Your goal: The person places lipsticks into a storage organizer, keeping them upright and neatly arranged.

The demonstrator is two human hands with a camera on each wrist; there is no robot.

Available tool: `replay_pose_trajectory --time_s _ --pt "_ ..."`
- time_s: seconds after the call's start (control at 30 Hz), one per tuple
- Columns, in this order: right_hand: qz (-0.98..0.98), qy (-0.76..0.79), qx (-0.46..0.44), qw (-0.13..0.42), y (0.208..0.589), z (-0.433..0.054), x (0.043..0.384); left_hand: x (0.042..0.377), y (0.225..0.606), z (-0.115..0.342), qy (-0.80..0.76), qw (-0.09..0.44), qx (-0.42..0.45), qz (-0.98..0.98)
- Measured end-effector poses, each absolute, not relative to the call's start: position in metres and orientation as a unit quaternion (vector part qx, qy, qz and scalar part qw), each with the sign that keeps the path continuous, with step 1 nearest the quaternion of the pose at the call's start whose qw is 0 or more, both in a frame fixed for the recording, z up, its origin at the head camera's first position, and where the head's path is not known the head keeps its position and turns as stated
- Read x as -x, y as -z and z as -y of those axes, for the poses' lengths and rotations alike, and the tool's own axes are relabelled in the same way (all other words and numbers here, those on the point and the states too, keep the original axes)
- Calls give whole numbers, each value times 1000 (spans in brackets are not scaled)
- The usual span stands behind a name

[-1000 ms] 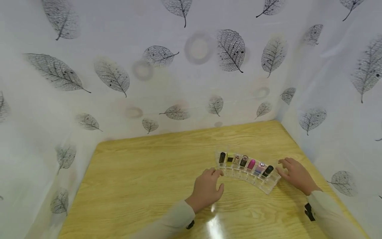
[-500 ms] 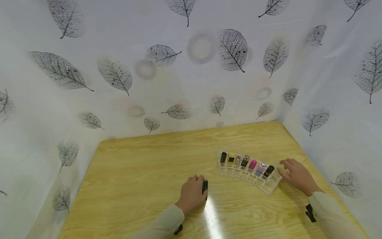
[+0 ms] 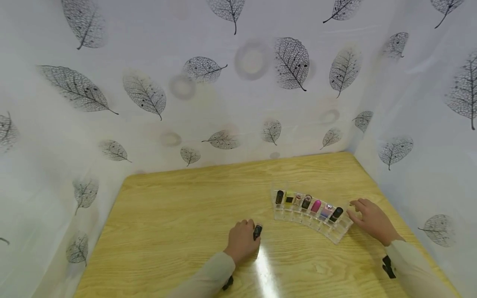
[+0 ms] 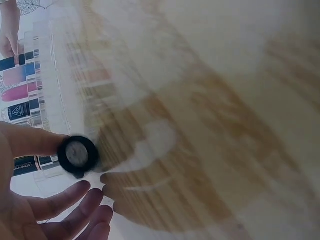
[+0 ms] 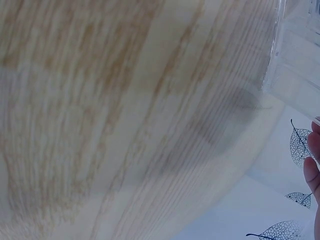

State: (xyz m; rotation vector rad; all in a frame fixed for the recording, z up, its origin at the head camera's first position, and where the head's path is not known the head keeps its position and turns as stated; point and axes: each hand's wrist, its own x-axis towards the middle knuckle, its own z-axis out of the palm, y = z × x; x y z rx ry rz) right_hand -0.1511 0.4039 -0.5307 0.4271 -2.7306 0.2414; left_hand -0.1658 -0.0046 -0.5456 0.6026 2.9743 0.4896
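Observation:
My left hand [image 3: 243, 240] pinches a small black lipstick tube [image 3: 257, 232] between thumb and fingers, low over the table left of the organizer. In the left wrist view the tube's round end [image 4: 77, 156] faces the camera. A clear, curved, stepped lipstick organizer [image 3: 307, 218] stands on the table. Its back row holds several lipsticks, among them a bright pink one [image 3: 316, 205], a pink-and-blue one [image 3: 326, 210] and a black one [image 3: 337, 214] at the right. Beside the organizer's right end is my right hand [image 3: 372, 219], fingers loosely bent, fingertips right at the clear wall [image 5: 295, 85].
The wood-grain table [image 3: 179, 207] is bounded at the back and sides by white sheeting [image 3: 223, 103] printed with dark leaves. A bright light reflection lies on the tabletop right of my left hand. The organizer's front row shows bare clear compartments.
My left hand has moved left and slightly down, away from the organizer's left end, and now holds the black lipstick tube, whose top has since tipped slightly right. My right hand stays put.

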Motion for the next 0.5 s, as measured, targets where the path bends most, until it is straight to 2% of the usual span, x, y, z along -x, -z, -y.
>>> replay_pose_trajectory --time_s 0.5 --pt "968 -81 -149 184 532 -405 152 169 539 -11 -132 44 -218 -966"
